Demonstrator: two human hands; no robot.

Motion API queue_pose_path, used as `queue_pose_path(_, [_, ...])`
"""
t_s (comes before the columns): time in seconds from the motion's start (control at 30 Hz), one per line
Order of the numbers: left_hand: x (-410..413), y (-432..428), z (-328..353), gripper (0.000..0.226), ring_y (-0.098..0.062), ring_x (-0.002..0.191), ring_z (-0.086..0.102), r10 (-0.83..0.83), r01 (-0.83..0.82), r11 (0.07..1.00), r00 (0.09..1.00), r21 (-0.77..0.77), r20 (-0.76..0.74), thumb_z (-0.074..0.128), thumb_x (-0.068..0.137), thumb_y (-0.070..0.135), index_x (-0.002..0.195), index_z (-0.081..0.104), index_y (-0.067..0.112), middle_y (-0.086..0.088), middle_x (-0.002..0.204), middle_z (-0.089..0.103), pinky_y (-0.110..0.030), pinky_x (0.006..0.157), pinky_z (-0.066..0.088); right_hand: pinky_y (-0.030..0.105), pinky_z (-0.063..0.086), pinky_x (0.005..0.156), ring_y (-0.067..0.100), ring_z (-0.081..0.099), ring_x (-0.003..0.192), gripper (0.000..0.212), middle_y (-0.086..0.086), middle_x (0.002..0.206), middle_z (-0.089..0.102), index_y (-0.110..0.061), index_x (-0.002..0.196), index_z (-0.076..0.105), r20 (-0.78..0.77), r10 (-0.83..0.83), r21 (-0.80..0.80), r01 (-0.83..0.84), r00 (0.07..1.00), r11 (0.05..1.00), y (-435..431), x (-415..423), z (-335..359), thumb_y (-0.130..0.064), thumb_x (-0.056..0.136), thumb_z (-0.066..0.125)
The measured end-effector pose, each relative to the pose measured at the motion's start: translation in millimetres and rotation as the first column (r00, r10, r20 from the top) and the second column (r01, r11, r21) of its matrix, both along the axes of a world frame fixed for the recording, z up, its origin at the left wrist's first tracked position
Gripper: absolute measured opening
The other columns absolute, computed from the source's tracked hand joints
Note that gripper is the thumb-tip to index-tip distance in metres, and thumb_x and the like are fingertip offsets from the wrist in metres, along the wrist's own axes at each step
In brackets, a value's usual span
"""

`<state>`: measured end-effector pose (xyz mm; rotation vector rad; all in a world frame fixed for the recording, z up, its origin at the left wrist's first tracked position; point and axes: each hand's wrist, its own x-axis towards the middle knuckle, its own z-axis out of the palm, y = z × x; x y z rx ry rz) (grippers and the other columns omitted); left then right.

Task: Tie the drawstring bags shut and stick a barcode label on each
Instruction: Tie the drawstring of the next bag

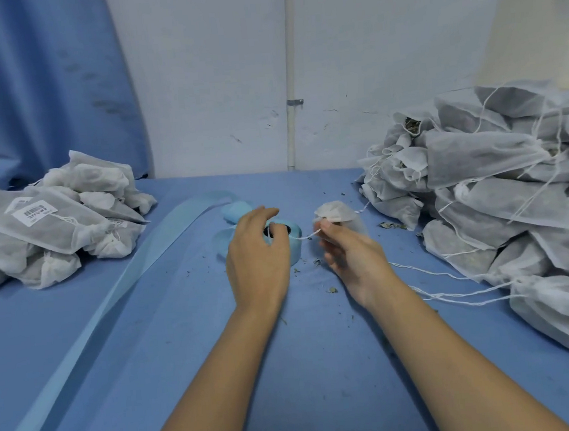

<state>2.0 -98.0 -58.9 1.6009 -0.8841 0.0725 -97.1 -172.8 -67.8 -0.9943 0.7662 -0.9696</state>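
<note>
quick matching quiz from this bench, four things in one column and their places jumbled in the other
1 labelled bags
2 unlabelled bags
3 drawstring
4 blue liner strip

A heaped on the right
B trailing toward the near left edge
C heaped on the left
D stretched between left hand and right hand

Pairs: 1-C, 2-A, 3-D, 4-B

Soft, even, cool light, barely any shadows, warmer patch on the wall (534,21) top right; edges bow fisheye-style, right hand (356,260) motion-blurred
</note>
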Motion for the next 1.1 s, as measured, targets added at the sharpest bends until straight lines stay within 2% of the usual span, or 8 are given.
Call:
queue_pose_path(0.07, [-6, -3, 2, 0.029, 0.005, 0.099, 0.052, -0.068, 0.066, 0.995, 0.998, -0.079, -0.017, 0.048, 0.093, 0.013, 0.112, 0.068, 0.020, 0.016, 0.123, 0.056, -0.003, 0.082, 0.037, 0.014, 0.044, 0.066, -0.002, 0.061, 0.074, 0.007, -0.015, 0.080, 0.071, -0.020, 0.085, 0.073, -0.020, 0.030, -0.025, -0.031, 0.999, 0.999, 2, 2, 1, -0.021, 0.088, 0.066])
queue_pose_path(0.23, [-29, -12, 1, 0.025, -0.022, 0.083, 0.067, -0.286, 0.295, 0.955, 0.930, 0.006, -0.229, 0.046, 0.097, 0.015, 0.116, 0.061, 0.010, -0.004, 0.102, 0.067, -0.034, 0.071, 0.058, 0.019, 0.043, 0.050, 0.016, 0.054, 0.071, 0.015, 0.009, 0.083, 0.064, -0.006, 0.096, 0.071, 0.035, 0.097, -0.035, -0.096, 0.995, 0.995, 7, 5, 1, -0.012, 0.091, 0.059])
queue_pose_path(0.37, [-27, -12, -5, 0.023, -0.011, 0.078, 0.055, -0.213, 0.213, 0.970, 0.977, 0.115, -0.005, 0.046, 0.098, 0.017, 0.112, 0.063, 0.011, 0.004, 0.086, 0.060, -0.007, 0.065, 0.040, 0.027, 0.047, 0.083, 0.017, 0.060, 0.095, 0.021, 0.009, 0.104, 0.069, -0.007, 0.106, 0.071, -0.011, 0.065, -0.046, -0.066, 0.998, 0.997, 4, 4, -1, -0.017, 0.092, 0.059])
queue_pose_path(0.47, [-23, -11, -6, 0.018, -0.013, 0.071, 0.051, -0.184, 0.171, 0.966, 0.981, 0.195, 0.052, 0.044, 0.098, 0.016, 0.092, 0.060, 0.012, 0.005, 0.076, 0.057, -0.012, 0.057, 0.038, 0.031, 0.045, 0.097, 0.016, 0.060, 0.096, 0.014, 0.005, 0.098, 0.069, -0.013, 0.096, 0.072, -0.017, 0.088, -0.008, -0.088, 0.996, 0.996, 1, 3, 0, -0.017, 0.091, 0.060])
queue_pose_path(0.57, [-28, -12, -5, 0.012, -0.018, 0.071, 0.050, -0.172, 0.129, 0.946, 0.977, 0.298, 0.125, 0.042, 0.098, 0.013, 0.092, 0.052, 0.009, -0.003, 0.082, 0.059, -0.026, 0.059, 0.037, 0.025, 0.047, 0.083, 0.013, 0.058, 0.076, 0.011, 0.001, 0.075, 0.065, -0.010, 0.086, 0.070, 0.049, 0.098, 0.054, -0.100, 0.994, 0.994, -3, 0, 0, -0.012, 0.089, 0.059])
queue_pose_path(0.67, [-33, -12, -6, 0.010, -0.017, 0.074, 0.049, -0.237, 0.190, 0.936, 0.963, 0.297, 0.131, 0.042, 0.097, 0.011, 0.092, 0.051, 0.012, -0.002, 0.083, 0.058, -0.020, 0.059, 0.033, 0.021, 0.049, 0.072, 0.009, 0.060, 0.064, 0.011, 0.002, 0.071, 0.067, -0.007, 0.082, 0.069, 0.110, 0.057, 0.133, -0.072, 0.992, 0.989, -5, 0, 0, -0.006, 0.088, 0.059])
queue_pose_path(0.93, [-29, -10, -11, 0.015, 0.013, 0.067, 0.052, -0.342, 0.328, 0.928, 0.938, 0.178, 0.054, 0.046, 0.097, 0.011, 0.094, 0.059, 0.018, 0.019, 0.072, 0.052, -0.002, 0.060, 0.035, 0.026, 0.053, 0.084, 0.016, 0.068, 0.080, 0.010, 0.008, 0.088, 0.071, -0.004, 0.092, 0.068, 0.178, 0.065, 0.172, -0.096, 0.982, 0.980, -6, -1, -1, -0.007, 0.089, 0.059])
queue_pose_path(1.1, [-22, -9, -19, 0.020, -0.011, 0.077, 0.056, -0.258, 0.215, 0.942, 0.955, 0.257, 0.148, 0.047, 0.098, 0.023, 0.098, 0.065, 0.015, 0.005, 0.084, 0.061, -0.023, 0.070, 0.045, 0.025, 0.050, 0.083, 0.012, 0.066, 0.074, 0.015, -0.004, 0.070, 0.070, -0.013, 0.092, 0.065, 0.102, 0.111, 0.067, -0.118, 0.989, 0.991, -7, -8, 4, -0.018, 0.096, 0.052])
